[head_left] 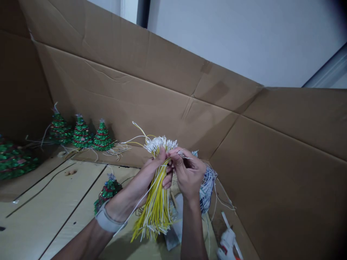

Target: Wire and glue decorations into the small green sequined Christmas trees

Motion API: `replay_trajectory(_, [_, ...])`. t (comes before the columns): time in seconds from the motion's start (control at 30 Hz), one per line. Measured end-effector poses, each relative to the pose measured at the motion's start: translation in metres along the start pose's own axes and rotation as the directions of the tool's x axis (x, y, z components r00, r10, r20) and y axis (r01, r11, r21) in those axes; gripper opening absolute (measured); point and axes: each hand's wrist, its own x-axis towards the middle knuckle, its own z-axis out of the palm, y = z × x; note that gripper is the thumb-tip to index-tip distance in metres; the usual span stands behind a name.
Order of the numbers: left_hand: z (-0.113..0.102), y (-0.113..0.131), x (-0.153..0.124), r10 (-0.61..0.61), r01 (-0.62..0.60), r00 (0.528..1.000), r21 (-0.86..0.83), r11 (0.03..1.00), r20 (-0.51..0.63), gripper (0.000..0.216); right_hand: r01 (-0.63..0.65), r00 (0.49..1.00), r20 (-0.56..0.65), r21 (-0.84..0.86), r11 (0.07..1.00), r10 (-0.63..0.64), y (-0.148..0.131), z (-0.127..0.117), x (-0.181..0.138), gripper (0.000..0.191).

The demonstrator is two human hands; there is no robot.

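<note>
A thick bundle of yellow and white wires hangs from my left hand, which is wrapped round it just below the white tips at its top. My right hand pinches at the bundle's upper right side, with a few white wire ends showing between the fingers. Exactly which strands it grips is hidden. A loose white wire runs down across my left wrist, which wears a grey watch band. Behind my right hand lies another bundle of white and blue wires.
Several small green Christmas trees stand along the cardboard wall at the left, and one tree stands by my left forearm. A white glue gun lies at lower right. Beneath the bundle is a clear plastic bag.
</note>
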Motion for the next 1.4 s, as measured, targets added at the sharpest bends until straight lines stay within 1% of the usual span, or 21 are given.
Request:
replay_trajectory(0.13, [0.002, -0.004, 0.001, 0.001, 0.000, 1.000, -0.031, 1.000, 0.010, 0.060, -0.003, 0.999, -0.050, 0.034, 0.999, 0.005, -0.002, 0.000, 0.001, 0.013])
replay_trajectory(0.3, [0.007, -0.011, 0.003, -0.014, 0.016, 1.000, -0.104, 0.994, 0.019, 0.063, -0.027, 0.994, -0.101, 0.022, 0.999, 0.029, -0.004, -0.003, -0.001, 0.016])
replay_trajectory(0.4, [0.009, -0.015, 0.002, -0.031, 0.031, 1.000, -0.088, 0.996, 0.002, 0.062, -0.037, 0.993, -0.109, 0.020, 0.999, 0.039, -0.005, -0.004, -0.001, 0.016])
replay_trajectory(0.47, [0.010, -0.015, 0.001, -0.028, 0.028, 1.000, -0.082, 0.996, -0.004, 0.060, -0.055, 0.992, -0.109, 0.054, 0.997, 0.061, -0.006, -0.005, -0.001, 0.015])
replay_trajectory(0.57, [0.010, -0.014, -0.001, -0.028, 0.030, 0.999, -0.071, 0.997, 0.024, 0.059, -0.085, 0.990, -0.106, 0.083, 0.993, 0.094, -0.007, -0.008, -0.001, 0.015])
replay_trajectory(0.7, [0.008, -0.014, -0.002, -0.045, 0.047, 0.995, -0.016, 0.999, 0.091, 0.059, -0.029, 0.997, -0.076, -0.012, 1.000, 0.028, -0.009, -0.016, 0.000, 0.015])
replay_trajectory(0.77, [0.009, -0.014, -0.003, -0.044, 0.045, 0.991, -0.007, 0.999, 0.126, 0.062, -0.014, 0.998, -0.067, -0.004, 1.000, 0.014, -0.010, -0.018, 0.001, 0.014])
replay_trajectory(0.83, [0.013, -0.013, -0.005, -0.056, 0.057, 0.989, -0.007, 0.998, 0.139, 0.066, -0.027, 0.996, -0.079, 0.036, 0.999, 0.030, -0.011, -0.020, 0.001, 0.013])
replay_trajectory(0.93, [0.019, -0.011, -0.008, -0.075, 0.075, 0.994, 0.006, 0.997, 0.084, 0.065, -0.017, 0.996, -0.082, 0.049, 0.999, 0.021, -0.012, -0.022, 0.002, 0.012])
replay_trajectory(1.07, [0.021, -0.008, -0.008, -0.065, 0.065, 0.998, 0.009, 0.998, 0.022, 0.061, 0.022, 1.000, 0.006, 0.037, 0.999, -0.022, -0.011, -0.023, 0.004, 0.016])
replay_trajectory(1.2, [0.019, -0.008, -0.006, -0.113, 0.112, 0.993, -0.040, 0.993, -0.019, 0.064, 0.049, 0.998, 0.040, 0.030, 0.998, -0.050, -0.006, -0.024, 0.004, 0.014])
replay_trajectory(1.3, [0.019, -0.006, -0.007, -0.161, 0.155, 0.986, -0.103, 0.982, -0.051, 0.053, 0.141, 0.990, 0.009, -0.017, 0.990, -0.141, -0.005, -0.025, 0.003, 0.012])
replay_trajectory(1.37, [0.020, -0.003, -0.010, -0.183, 0.173, 0.982, -0.157, 0.972, -0.049, 0.041, 0.219, 0.975, -0.017, -0.041, 0.975, -0.220, -0.006, -0.026, 0.002, 0.010])
replay_trajectory(1.4, [0.021, -0.001, -0.011, -0.192, 0.181, 0.981, -0.181, 0.967, -0.042, 0.036, 0.234, 0.972, -0.019, -0.038, 0.971, -0.235, -0.006, -0.026, 0.002, 0.009])
